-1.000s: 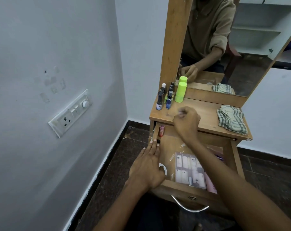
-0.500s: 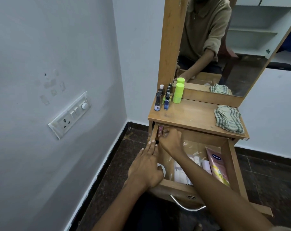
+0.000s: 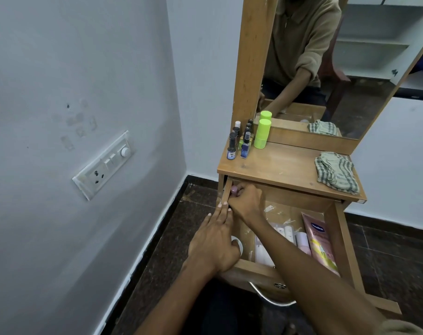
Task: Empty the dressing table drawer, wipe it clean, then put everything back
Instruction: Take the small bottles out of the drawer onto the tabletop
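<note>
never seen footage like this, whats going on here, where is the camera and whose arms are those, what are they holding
There is no machine here. The camera is worn on a person's head and looks forward and down, so the two bare arms are the wearer's own. The mirror above shows their reflection.

They face a small wooden dressing table with its drawer pulled open. On top stand a few small nail polish bottles, a green container and a folded checked cloth. In the drawer lie a pink tube and some white packets.

The left hand rests flat on the drawer's left edge. The right hand reaches into the far left corner, fingers closed around a small pinkish bottle.
</note>
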